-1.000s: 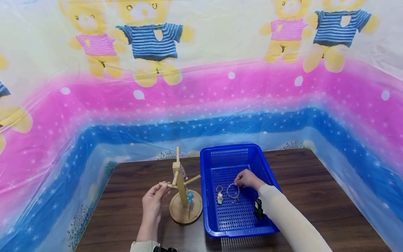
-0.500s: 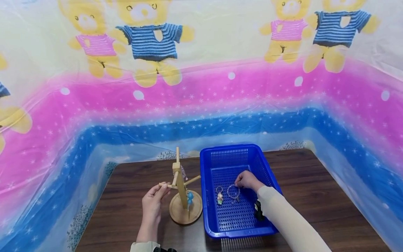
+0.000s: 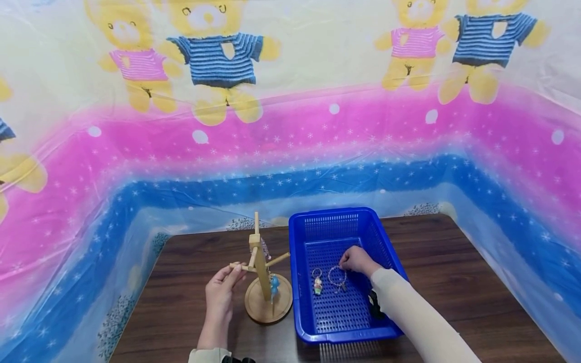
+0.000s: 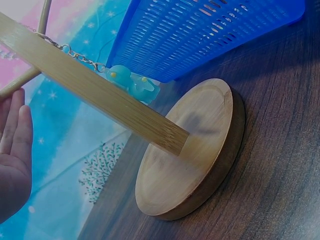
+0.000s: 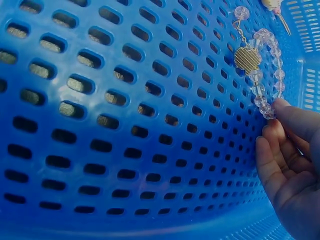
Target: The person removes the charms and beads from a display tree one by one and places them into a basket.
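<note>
My left hand (image 3: pixel 219 291) pinches the end of a peg (image 3: pixel 240 265) on a wooden hanging stand (image 3: pixel 260 277). In the left wrist view its fingers lie against a peg (image 4: pixel 21 83), left of the slanting post. A blue figure keychain (image 4: pixel 135 86) dangles by its chain beside the post. Over in the blue basket (image 3: pixel 294 307), my right hand (image 3: pixel 358 259) pinches a bracelet of clear and pink beads between thumb and fingertips. The right wrist view shows that bead bracelet (image 5: pixel 258 90) with a gold charm (image 5: pixel 247 59), close over the slotted floor.
Left of the bracelet, a keychain with a small figure (image 3: pixel 317 286) lies on the basket floor. Something pinkish and beaded (image 3: pixel 266 249) hangs behind the post. The stand's round base (image 3: pixel 269 310) rests on the dark wooden table (image 3: pixel 172 302), beside the basket. Printed cloth (image 3: pixel 290 131) surrounds the table.
</note>
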